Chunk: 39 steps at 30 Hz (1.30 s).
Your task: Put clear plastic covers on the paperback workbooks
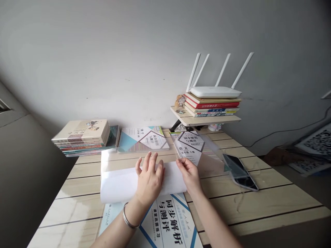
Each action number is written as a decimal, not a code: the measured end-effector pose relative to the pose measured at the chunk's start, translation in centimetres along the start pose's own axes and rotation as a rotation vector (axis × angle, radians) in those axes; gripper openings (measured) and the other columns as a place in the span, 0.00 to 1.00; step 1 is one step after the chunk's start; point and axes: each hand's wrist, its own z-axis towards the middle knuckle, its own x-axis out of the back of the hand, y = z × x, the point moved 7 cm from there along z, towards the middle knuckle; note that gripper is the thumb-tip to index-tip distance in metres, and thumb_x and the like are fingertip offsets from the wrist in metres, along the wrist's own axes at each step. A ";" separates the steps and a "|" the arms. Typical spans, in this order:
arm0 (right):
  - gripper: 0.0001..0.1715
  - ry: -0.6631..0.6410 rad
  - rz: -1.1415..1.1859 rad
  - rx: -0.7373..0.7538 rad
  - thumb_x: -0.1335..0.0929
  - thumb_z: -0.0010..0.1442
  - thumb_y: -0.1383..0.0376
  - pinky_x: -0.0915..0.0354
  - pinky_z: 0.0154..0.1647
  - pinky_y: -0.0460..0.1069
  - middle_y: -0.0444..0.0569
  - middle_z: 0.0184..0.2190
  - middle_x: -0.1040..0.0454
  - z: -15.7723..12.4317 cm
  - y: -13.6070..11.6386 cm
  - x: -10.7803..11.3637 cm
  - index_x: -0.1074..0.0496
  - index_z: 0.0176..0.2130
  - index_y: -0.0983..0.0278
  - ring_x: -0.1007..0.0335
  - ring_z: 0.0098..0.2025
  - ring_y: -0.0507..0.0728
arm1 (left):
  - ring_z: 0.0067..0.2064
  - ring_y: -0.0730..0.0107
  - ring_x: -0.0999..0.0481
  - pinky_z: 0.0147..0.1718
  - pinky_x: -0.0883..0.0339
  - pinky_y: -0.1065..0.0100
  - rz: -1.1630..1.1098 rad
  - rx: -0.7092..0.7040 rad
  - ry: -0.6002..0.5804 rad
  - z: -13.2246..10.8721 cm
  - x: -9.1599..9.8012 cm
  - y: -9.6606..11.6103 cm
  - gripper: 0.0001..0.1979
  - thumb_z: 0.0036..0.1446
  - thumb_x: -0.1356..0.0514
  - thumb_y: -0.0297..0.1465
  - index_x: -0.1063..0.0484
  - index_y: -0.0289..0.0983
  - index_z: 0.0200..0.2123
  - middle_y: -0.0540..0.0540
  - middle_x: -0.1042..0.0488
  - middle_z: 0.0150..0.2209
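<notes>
A workbook with a blue and white cover [172,220] lies on the table in front of me. Over its far part, a white sheet [119,186] is curled, with a clear plastic book cover [116,158] reaching beyond its far edge. My left hand [150,176] rests on the white sheet and film with its fingers spread. At the sheet's far right corner, my right hand [190,174] pinches the film's edge between thumb and fingers. Whether paper is also caught in that pinch is hard to see.
Two more workbooks, one mostly white and blue [143,137] and one at right [190,146], lie farther back. A book stack [81,132] stands at left. A phone [240,172] lies at right, partly under clear film. Behind, a small raised shelf [207,120] holds books and a white router [216,92].
</notes>
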 end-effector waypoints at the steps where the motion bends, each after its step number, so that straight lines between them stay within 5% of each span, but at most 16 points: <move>1: 0.17 -0.007 0.017 -0.013 0.29 0.49 0.52 0.41 0.29 0.47 0.43 0.22 0.33 -0.1 0.0 -0.1 0.31 0.27 0.63 0.40 0.26 0.51 | 0.56 0.57 0.35 0.55 0.55 0.52 -0.003 -0.022 0.002 0.2 -0.3 0.4 0.08 0.60 0.45 0.29 0.29 0.40 0.42 0.41 0.28 0.51; 12: 0.16 -0.062 0.147 -0.119 0.26 0.45 0.53 0.38 0.32 0.48 0.44 0.25 0.26 -0.2 0.0 -0.2 0.27 0.26 0.62 0.33 0.29 0.54 | 0.34 0.68 0.31 0.36 0.48 0.61 0.057 -0.267 0.023 1.1 -1.8 3.2 0.09 0.60 0.47 0.26 0.28 0.38 0.39 0.47 0.27 0.32; 16: 0.20 -0.039 0.108 -0.099 0.26 0.45 0.53 0.37 0.37 0.49 0.47 0.32 0.25 -1.1 -0.2 0.5 0.26 0.37 0.61 0.31 0.36 0.57 | 0.33 0.69 0.32 0.35 0.49 0.62 0.072 -0.260 0.061 1.3 -1.6 3.1 0.08 0.60 0.47 0.26 0.28 0.38 0.39 0.48 0.28 0.31; 19: 0.23 0.125 0.027 -0.021 0.26 0.45 0.54 0.36 0.38 0.50 0.49 0.37 0.27 -2.4 -0.1 2.1 0.29 0.39 0.61 0.33 0.42 0.59 | 0.32 0.69 0.32 0.35 0.49 0.62 0.079 -0.259 0.071 1.2 -1.8 3.0 0.08 0.60 0.46 0.26 0.28 0.38 0.39 0.48 0.27 0.30; 22: 0.20 0.267 -0.110 -0.001 0.27 0.47 0.53 0.37 0.34 0.49 0.47 0.32 0.30 -4.0 0.4 3.2 0.32 0.36 0.60 0.34 0.35 0.56 | 0.33 0.69 0.32 0.35 0.49 0.61 0.100 -0.260 0.044 1.1 -2.1 3.0 0.08 0.60 0.46 0.26 0.28 0.38 0.40 0.48 0.27 0.31; 32: 0.22 0.183 -0.186 -0.077 0.33 0.52 0.47 0.41 0.26 0.47 0.45 0.22 0.32 -4.1 0.3 1.3 0.30 0.28 0.64 0.40 0.25 0.53 | 0.31 0.71 0.34 0.34 0.49 0.62 0.088 -0.288 0.139 1.4 -1.0 3.4 0.07 0.59 0.46 0.25 0.28 0.36 0.37 0.49 0.28 0.29; 39: 0.18 0.235 -0.166 0.053 0.31 0.51 0.51 0.38 0.32 0.47 0.46 0.29 0.30 -3.4 0.2 2.0 0.28 0.25 0.64 0.36 0.31 0.54 | 0.32 0.70 0.34 0.34 0.49 0.61 0.051 -0.290 0.158 1.2 -1.2 3.4 0.05 0.57 0.43 0.25 0.28 0.35 0.37 0.49 0.28 0.29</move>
